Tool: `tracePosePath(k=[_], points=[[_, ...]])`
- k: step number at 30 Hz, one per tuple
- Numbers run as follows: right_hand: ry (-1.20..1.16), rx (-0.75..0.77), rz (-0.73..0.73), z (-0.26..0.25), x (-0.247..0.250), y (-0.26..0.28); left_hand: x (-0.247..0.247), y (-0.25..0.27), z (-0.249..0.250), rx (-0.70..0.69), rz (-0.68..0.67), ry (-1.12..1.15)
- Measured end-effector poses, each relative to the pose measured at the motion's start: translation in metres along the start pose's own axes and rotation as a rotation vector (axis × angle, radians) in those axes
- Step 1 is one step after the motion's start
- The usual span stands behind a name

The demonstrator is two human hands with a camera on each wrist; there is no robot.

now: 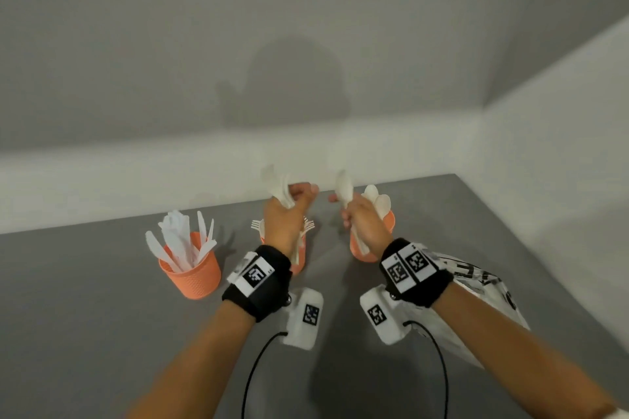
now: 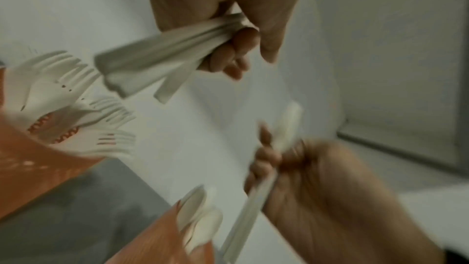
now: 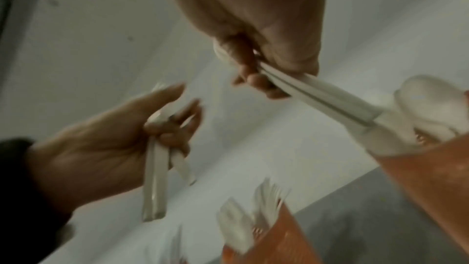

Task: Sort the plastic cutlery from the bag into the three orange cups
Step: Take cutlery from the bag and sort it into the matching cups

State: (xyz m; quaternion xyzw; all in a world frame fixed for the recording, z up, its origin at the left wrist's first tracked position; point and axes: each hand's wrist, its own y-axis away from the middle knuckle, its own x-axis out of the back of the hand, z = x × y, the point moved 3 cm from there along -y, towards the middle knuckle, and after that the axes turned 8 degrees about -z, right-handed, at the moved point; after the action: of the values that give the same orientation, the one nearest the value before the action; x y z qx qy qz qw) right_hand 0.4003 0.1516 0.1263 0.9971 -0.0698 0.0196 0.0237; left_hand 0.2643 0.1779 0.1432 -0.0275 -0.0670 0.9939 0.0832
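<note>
Three orange cups stand on the grey table: the left cup (image 1: 194, 277) holds knives, the middle cup (image 1: 299, 260) holds forks (image 2: 76, 87), and the right cup (image 1: 388, 221) holds spoons (image 3: 426, 99). My left hand (image 1: 296, 197) hovers above the middle cup and grips a bunch of white cutlery (image 2: 152, 63) by the handles; motion blur hides what kind it is. My right hand (image 1: 350, 214) is raised over the right cup and grips a white spoon (image 1: 343, 185), bowl up. Its handle (image 3: 317, 95) points down towards the spoons in that cup.
The printed plastic bag (image 1: 476, 296) lies on the table under my right forearm. White walls close the table (image 1: 102, 316) at the back and on the right. Cables hang from both wrist cameras near the front.
</note>
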Motion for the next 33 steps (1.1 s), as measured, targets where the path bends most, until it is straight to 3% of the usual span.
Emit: tracePosePath(k=[2,5,14,19,23,25,28,33], points=[[-0.296,0.058,0.189,-0.009,0.023,-0.012,0.015,-0.016,0.009,-0.01,0.116,0.105],[-0.337,0.065,0.31,-0.02,0.052,-0.022,0.036,-0.037,0.015,-0.073,0.239,0.206],[-0.442,0.017,0.347,0.031,0.057,-0.039,0.028,-0.041,-0.046,-0.042,0.247,0.044],[-0.234,-0.066,0.351,0.054,0.059,-0.046,0.016,-0.044,-0.076,0.012,0.16,-0.02],[0.1,-0.123,0.407,0.06,0.06,-0.046,0.012,-0.043,-0.087,0.048,0.183,-0.272],[0.142,-0.087,0.432,0.059,0.057,-0.043,0.009,-0.039,-0.084,0.011,0.186,-0.359],[0.256,-0.005,0.437,0.059,0.055,-0.044,0.007,-0.04,-0.081,-0.051,0.096,-0.447],[0.51,0.001,0.405,0.052,0.053,-0.04,0.008,-0.047,-0.087,-0.127,-0.15,-0.824]])
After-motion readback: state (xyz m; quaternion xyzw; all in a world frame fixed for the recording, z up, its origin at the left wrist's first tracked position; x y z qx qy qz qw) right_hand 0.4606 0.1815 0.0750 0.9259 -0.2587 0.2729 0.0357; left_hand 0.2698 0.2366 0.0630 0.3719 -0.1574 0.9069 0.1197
